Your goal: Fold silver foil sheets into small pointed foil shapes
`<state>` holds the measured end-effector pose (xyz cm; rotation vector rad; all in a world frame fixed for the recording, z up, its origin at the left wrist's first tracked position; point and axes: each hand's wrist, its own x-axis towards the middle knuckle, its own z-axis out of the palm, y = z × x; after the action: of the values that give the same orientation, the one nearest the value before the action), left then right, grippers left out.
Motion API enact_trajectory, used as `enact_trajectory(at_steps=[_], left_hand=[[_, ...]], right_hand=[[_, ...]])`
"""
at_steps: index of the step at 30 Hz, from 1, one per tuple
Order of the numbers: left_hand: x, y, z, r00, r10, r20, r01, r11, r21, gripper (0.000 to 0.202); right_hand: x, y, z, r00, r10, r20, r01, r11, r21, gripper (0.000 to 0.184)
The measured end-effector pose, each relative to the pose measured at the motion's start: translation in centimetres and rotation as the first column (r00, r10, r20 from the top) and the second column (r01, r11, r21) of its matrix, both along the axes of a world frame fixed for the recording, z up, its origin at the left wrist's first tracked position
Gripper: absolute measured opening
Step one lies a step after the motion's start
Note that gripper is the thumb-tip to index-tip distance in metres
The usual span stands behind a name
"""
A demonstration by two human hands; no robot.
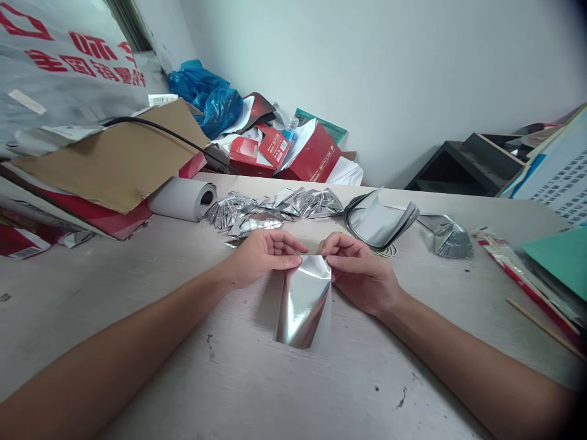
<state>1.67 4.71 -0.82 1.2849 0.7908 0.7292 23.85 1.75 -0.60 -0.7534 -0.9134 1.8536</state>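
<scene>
A rectangular sheet of shiny silver foil paper (303, 305) stands tilted above the white table, its lower edge close to or on the surface. My left hand (268, 256) pinches its upper left corner between thumb and fingers. At the upper right corner my right hand (360, 269) grips it the same way. Slight creases run along the top edge between the two thumbs. Just beyond the hands lie several pleated silver foil pieces (261, 214), and to the right of them a curled stack of silver sheets (380, 220).
Another pleated foil fan (452, 238) lies at the right. A white paper roll (183, 198) and a cardboard sheet (119, 156) are on the left. Red boxes (312, 153) and a blue plastic bag (206, 98) are piled behind. A thin wooden stick (545, 330) lies far right.
</scene>
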Motion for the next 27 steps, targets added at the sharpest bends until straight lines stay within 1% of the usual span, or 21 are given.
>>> enact_trajectory(at_steps=[3, 7, 11, 17, 27], left_hand=[[-0.03, 0.11, -0.09, 0.999, 0.001, 0.051, 0.001, 0.999, -0.036, 0.027], [-0.02, 0.15, 0.03, 0.996, 0.01, 0.092, -0.002, 0.996, -0.085, 0.023], [0.01, 0.25, 0.07, 0.994, 0.003, 0.113, 0.007, 0.996, -0.093, 0.022], [-0.08, 0.34, -0.05, 0.992, -0.015, 0.126, 0.028, 0.994, -0.104, 0.022], [-0.1, 0.37, -0.27, 0.993, -0.001, 0.118, 0.012, 0.995, -0.094, 0.023]], right_hand=[[0.17, -0.04, -0.12, 0.998, 0.058, -0.034, -0.058, 0.998, -0.012, 0.022], [0.2, 0.04, -0.16, 0.995, 0.078, -0.059, -0.078, 0.997, -0.001, 0.021], [0.21, 0.06, -0.15, 0.996, 0.075, -0.055, -0.074, 0.997, 0.009, 0.023], [0.11, 0.09, -0.16, 0.997, 0.055, -0.056, -0.055, 0.998, 0.003, 0.022], [0.09, 0.21, -0.6, 0.998, 0.055, -0.012, -0.055, 0.998, 0.034, 0.024]])
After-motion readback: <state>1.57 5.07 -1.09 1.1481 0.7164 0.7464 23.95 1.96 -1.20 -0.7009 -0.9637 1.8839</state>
